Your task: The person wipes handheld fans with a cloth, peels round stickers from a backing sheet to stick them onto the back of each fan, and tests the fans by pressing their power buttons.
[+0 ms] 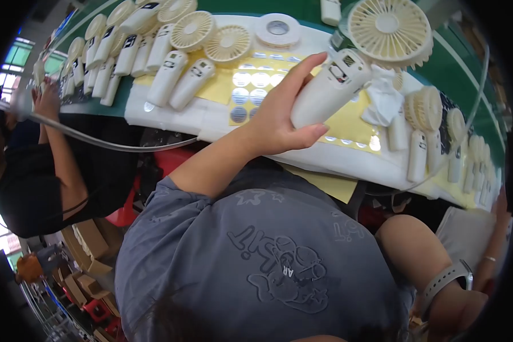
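My left hand (279,117) is wrapped round the white handle of a handheld fan (325,94). The fan's round cream grille tilts up to the right, and a small opening with parts inside shows near the top of the handle. Beneath it on the table lies a yellow sheet (353,128) with round silver stickers (260,80). A crumpled white cloth or tissue (383,98) is just right of the fan. Low at the right edge, away from the table, is my right hand (459,312), below a wrist with a pale watch band; its fingers are hidden.
Many similar fans (171,77) lie in a group on the left of the white padded table (211,122), and others (419,151) on the right. A tape roll (278,29) sits at the back. A clear tube (114,142) crosses the left side. Another person's arm (60,154) is at left.
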